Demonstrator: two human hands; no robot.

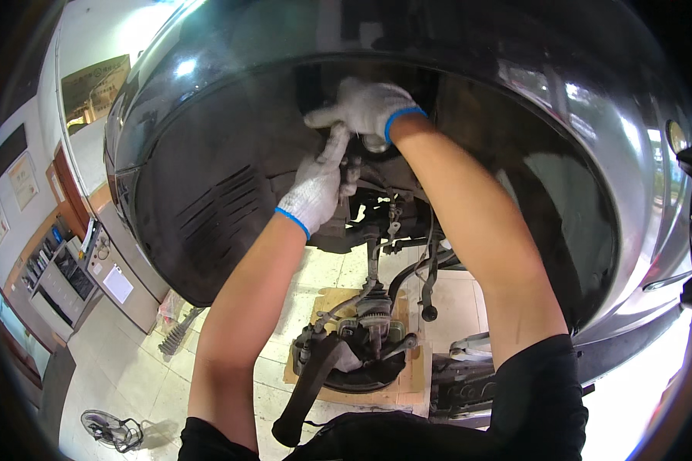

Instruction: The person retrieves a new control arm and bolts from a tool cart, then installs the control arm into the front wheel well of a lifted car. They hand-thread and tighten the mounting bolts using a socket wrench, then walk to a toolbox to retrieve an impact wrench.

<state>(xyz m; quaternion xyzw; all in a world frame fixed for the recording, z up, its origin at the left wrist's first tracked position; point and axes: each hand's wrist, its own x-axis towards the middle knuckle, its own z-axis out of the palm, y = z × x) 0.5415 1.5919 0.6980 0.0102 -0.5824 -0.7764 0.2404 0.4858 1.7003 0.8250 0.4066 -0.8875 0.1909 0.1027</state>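
While both gloved hands reach up inside the wheel arch (207,192), the left hand (319,188) grips the strut (354,173) and the right hand (365,107) closes around the strut's top.

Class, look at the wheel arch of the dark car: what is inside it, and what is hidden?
Inside the wheel arch both gloved hands, left and right, reach up by its top. Below hang rods and hoses. What the hands grip is covered by the gloves.
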